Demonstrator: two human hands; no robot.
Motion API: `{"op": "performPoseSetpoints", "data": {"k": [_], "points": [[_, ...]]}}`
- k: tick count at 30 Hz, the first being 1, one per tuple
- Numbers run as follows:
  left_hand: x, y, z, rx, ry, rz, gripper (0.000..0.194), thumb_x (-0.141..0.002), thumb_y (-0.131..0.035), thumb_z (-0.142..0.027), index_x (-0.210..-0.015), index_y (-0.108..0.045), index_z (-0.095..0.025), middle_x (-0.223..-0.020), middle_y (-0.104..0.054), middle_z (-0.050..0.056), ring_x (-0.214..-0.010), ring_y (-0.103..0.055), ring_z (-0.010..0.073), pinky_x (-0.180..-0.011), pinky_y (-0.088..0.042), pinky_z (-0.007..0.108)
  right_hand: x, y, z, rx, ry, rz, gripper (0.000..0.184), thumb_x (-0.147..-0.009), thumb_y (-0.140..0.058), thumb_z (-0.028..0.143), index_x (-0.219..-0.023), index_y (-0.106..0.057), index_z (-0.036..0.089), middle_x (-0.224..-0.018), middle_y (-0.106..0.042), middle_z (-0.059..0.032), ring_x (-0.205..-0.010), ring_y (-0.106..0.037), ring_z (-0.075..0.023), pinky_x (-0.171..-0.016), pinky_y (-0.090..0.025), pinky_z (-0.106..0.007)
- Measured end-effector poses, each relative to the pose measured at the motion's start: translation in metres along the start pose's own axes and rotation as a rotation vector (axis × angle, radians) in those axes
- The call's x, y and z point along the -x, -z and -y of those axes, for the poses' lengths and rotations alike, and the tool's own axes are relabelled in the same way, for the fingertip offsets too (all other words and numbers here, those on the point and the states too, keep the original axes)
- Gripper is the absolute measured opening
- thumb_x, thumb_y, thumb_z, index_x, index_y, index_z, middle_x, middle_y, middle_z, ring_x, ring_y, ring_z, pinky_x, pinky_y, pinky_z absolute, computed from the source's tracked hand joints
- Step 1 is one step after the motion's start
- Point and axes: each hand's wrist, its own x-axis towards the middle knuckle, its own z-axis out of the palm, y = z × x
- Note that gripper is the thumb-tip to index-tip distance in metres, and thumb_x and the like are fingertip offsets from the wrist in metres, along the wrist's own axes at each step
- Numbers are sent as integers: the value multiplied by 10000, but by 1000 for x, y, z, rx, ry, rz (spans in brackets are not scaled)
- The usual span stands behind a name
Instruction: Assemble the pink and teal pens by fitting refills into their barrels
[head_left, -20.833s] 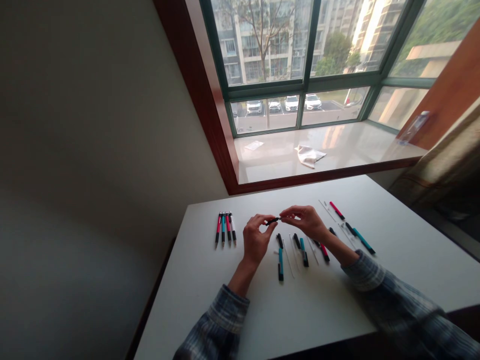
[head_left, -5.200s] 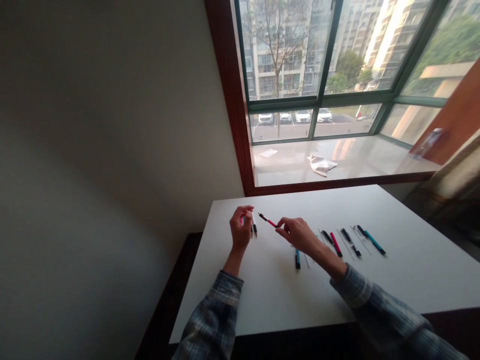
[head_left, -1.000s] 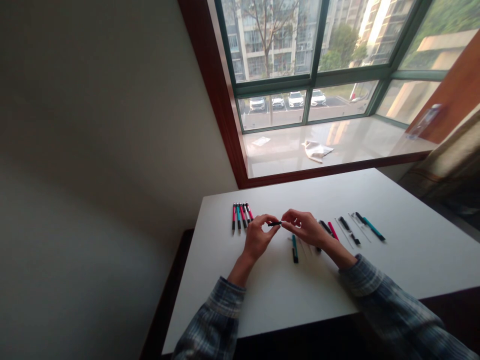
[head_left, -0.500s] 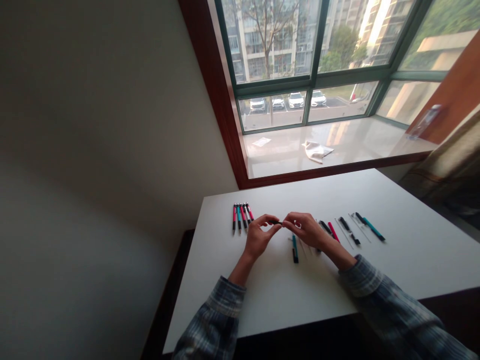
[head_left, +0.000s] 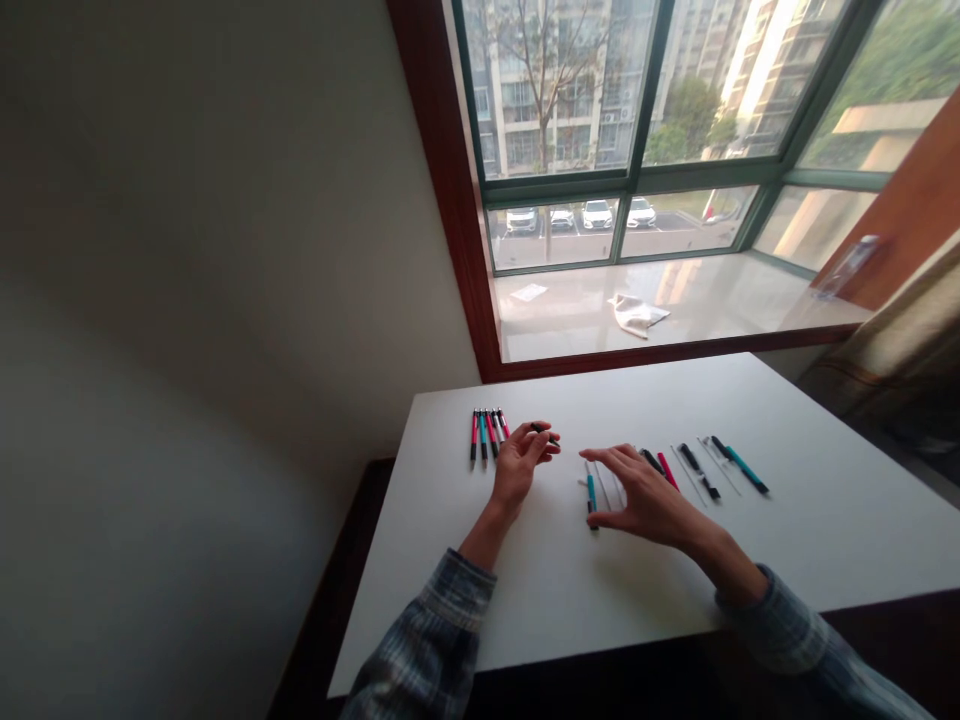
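Note:
My left hand (head_left: 517,466) is closed, its fingertips pinching a small black pen part (head_left: 543,432) above the white table. My right hand (head_left: 649,502) is open, thumb and fingers spread around a teal pen barrel (head_left: 592,490) that lies on the table. I cannot see it gripping the barrel. Thin pale refills (head_left: 603,482) lie just right of that barrel, partly under the hand. Beyond my right knuckles are a red barrel (head_left: 667,470) and a black pen part (head_left: 651,460), both partly hidden.
Several assembled pens (head_left: 483,436) stand in a row at the table's back left. Farther right lie a black part (head_left: 697,470), thin rods (head_left: 724,466) and another teal barrel (head_left: 747,469). Behind the white table (head_left: 540,610) is a windowsill with a crumpled white cloth (head_left: 637,316).
My right hand has left the small black part, moved down and right, and opened over the teal barrel. My left hand keeps the part, slightly turned. The view has shifted a little.

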Motion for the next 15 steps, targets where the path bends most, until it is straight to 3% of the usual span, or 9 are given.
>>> {"op": "performPoseSetpoints", "data": {"k": [4,9,15], "points": [[1,-1,0,-34,12,18,459,-798,-822,-460,-1124,-727,-151,-881,-773,80,-755,-696,158,-772,-533,292,14,-5,3,80,-11,35,951,-679,-935,341,-1504,-464,292,-1364,-655,-87,-1268,-530,-345,-1106,-454,-539],[2,1,1,-131,14,51,425,-745,-865,-421,-1043,-773,-132,-867,-773,88,-760,-695,174,-764,-530,301,12,-9,2,119,-16,31,900,-695,-913,269,-1486,-486,286,-1266,-705,-91,-1184,-586,-346,-1029,-510,-553],[10,-3,-8,-204,67,218,391,-770,-851,-408,-1046,-795,-136,-1014,-784,126,-897,-710,223,-873,-544,369,4,0,12,68,51,-128,880,-748,-879,224,-1502,-431,290,-1374,-632,-107,-1239,-575,-336,-1002,-559,-532]]}}
